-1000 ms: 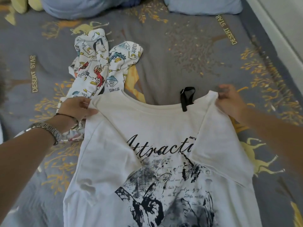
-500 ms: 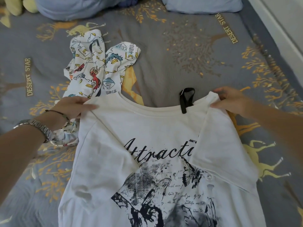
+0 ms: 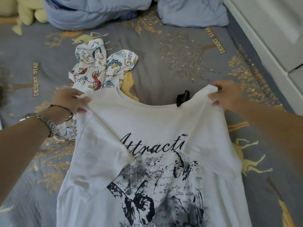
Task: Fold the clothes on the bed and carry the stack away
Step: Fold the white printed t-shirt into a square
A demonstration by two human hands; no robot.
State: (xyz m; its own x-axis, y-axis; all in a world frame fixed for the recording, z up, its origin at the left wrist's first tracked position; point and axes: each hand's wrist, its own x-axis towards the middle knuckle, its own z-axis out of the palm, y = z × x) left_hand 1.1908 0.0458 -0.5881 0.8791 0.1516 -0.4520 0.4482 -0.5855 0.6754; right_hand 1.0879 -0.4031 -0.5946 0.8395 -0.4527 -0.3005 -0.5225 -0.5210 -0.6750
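The left hand (image 3: 70, 100) and right hand (image 3: 227, 95) are each pinching a shoulder of the white shirt (image 3: 152, 161), stretched between them. Its soft printed cotton is running lengthwise toward the person over the bed (image 3: 180, 63), neckline pointing away. Crumpled cartoon-print pajamas (image 3: 98, 71) are lying just beyond the left hand.

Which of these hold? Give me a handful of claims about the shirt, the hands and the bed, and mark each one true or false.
1. Both hands grip the white T-shirt at its shoulders. True: left hand, right hand.
2. The sleeves are spread out flat. False: both are folded inward over the front.
3. A cartoon-print garment lies beyond the shirt. True.
4. The right wrist wears a watch. False: the watch is on the left wrist.
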